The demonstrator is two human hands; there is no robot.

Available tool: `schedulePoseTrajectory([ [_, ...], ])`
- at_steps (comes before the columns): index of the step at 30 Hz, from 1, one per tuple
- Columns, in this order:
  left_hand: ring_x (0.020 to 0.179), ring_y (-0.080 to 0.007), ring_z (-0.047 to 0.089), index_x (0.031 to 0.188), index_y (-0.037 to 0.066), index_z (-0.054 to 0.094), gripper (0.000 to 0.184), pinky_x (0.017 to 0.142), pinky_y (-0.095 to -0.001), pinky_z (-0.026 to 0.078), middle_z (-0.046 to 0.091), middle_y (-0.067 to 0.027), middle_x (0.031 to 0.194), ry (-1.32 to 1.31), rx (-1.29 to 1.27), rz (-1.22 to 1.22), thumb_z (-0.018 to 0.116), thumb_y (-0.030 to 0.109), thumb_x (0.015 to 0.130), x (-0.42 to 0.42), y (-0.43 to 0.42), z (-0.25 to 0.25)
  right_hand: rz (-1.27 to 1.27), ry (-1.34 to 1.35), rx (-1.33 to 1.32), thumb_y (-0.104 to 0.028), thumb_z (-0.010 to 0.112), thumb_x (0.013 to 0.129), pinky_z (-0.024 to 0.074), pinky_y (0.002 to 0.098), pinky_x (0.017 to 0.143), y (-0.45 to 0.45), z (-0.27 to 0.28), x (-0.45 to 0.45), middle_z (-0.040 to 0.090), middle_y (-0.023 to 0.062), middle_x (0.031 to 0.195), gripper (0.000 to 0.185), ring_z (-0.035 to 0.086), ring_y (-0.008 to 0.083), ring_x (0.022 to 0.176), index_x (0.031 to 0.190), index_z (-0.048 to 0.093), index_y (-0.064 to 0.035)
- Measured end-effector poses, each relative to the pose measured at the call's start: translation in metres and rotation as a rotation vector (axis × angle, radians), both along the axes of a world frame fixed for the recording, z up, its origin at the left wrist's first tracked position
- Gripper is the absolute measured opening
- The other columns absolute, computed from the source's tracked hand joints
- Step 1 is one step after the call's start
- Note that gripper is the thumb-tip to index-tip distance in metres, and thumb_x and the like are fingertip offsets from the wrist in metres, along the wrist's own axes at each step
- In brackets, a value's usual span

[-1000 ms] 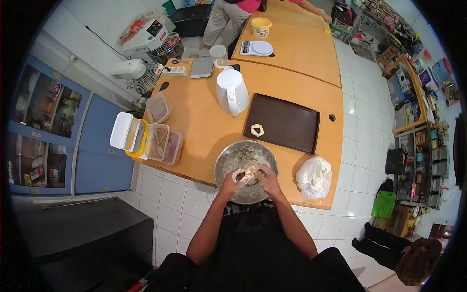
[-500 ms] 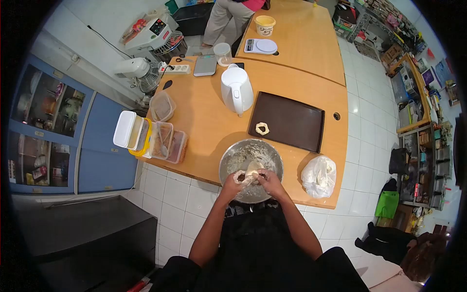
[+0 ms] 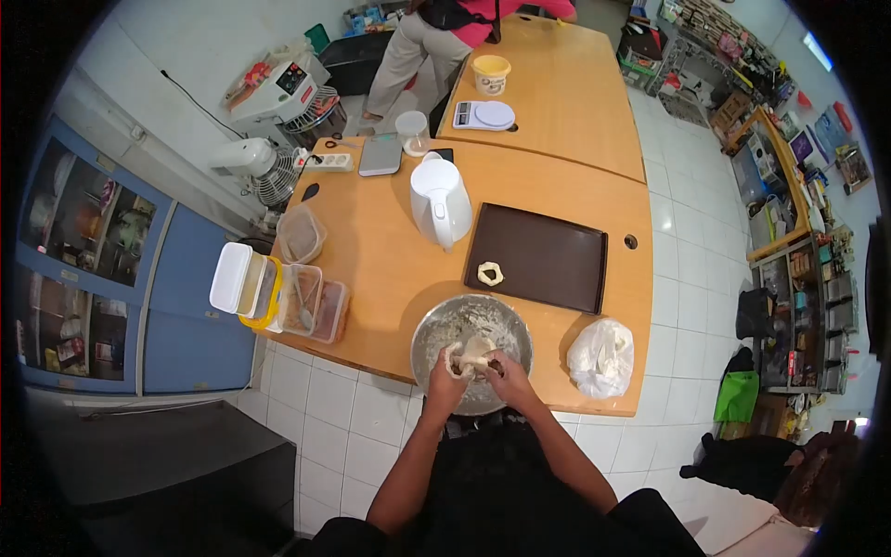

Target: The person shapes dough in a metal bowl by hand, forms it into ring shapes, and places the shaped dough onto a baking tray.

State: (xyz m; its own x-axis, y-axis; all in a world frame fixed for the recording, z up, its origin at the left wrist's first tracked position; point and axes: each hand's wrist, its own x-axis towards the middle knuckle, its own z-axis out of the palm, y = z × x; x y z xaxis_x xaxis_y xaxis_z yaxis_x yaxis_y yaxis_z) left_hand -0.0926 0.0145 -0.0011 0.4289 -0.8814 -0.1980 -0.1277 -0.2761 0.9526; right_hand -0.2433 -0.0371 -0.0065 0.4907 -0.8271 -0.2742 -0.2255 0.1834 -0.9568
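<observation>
Both hands work on a piece of pale dough (image 3: 477,352) above a large metal mixing bowl (image 3: 429,320), whose inside is smeared with dough or flour. My left hand (image 3: 449,371) closes on the dough's left side, its fingers coated in sticky dough. On the opposite side, my right hand (image 3: 509,378) pinches the dough between thumb and fingers. A small dough ring (image 3: 490,273) lies on the near left corner of a dark baking tray (image 3: 548,255) behind the bowl. To the bowl's right sits a white plastic bag (image 3: 601,357) with pale contents.
A white electric kettle (image 3: 441,200) stands behind the bowl. Plastic food containers (image 3: 302,297) crowd the table's left edge. Farther back are a grey scale (image 3: 380,156), a white scale (image 3: 483,115) and a yellow-lidded tub (image 3: 491,74). A person in pink (image 3: 473,32) leans at the far table.
My view has tilted up slightly, so the table sits lower in the picture. Both hands stay on the dough, with small finger shifts. The other person's arm now reaches over the far table.
</observation>
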Motion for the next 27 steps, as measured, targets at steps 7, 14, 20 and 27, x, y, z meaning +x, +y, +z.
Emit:
schedulePoseTrajectory([
  [7,0.080,-0.0302,0.064,0.096,-0.003,0.063,0.024,0.072,-0.0344,0.049,0.064,-0.0210,0.085,-0.262,-0.056,-0.164,0.070,0.008,0.077,0.005,0.007,-0.003,-0.162,-0.216,0.274,-0.012,0.064,0.088,0.0487,0.0267,0.077,0.010,-0.001,0.010,0.060,0.0069,0.103,0.035,0.058,0.0113,0.089,0.118,0.050,0.0006],
  [14,0.073,-0.0265,0.063,0.091,-0.003,0.061,0.020,0.068,-0.0356,0.048,0.064,-0.0182,0.080,-0.157,0.036,-0.110,0.069,0.008,0.075,-0.004,-0.001,0.010,-0.209,0.085,0.053,-0.019,0.065,0.087,0.0432,0.0275,0.061,0.010,-0.009,0.010,0.061,0.0025,0.084,0.020,0.053,0.0092,0.072,0.092,0.065,-0.0002],
  [20,0.074,-0.0328,0.063,0.092,-0.004,0.060,0.022,0.069,-0.0384,0.049,0.063,-0.0202,0.079,-0.182,0.007,-0.037,0.066,0.004,0.073,-0.007,-0.003,0.014,-0.189,0.194,-0.245,-0.022,0.066,0.086,0.0413,0.0303,0.064,0.002,0.001,0.016,0.055,0.0020,0.077,0.023,0.051,0.0115,0.072,0.088,0.063,0.0004],
  [27,0.089,-0.0421,0.061,0.096,-0.005,0.060,0.029,0.077,-0.0446,0.048,0.063,-0.0247,0.090,-0.261,0.030,-0.014,0.058,-0.002,0.067,-0.005,-0.002,0.008,-0.073,-0.115,0.160,-0.024,0.064,0.090,0.0412,0.0262,0.076,0.004,-0.004,0.013,0.056,-0.0001,0.086,0.025,0.052,0.0110,0.081,0.100,0.063,-0.0018],
])
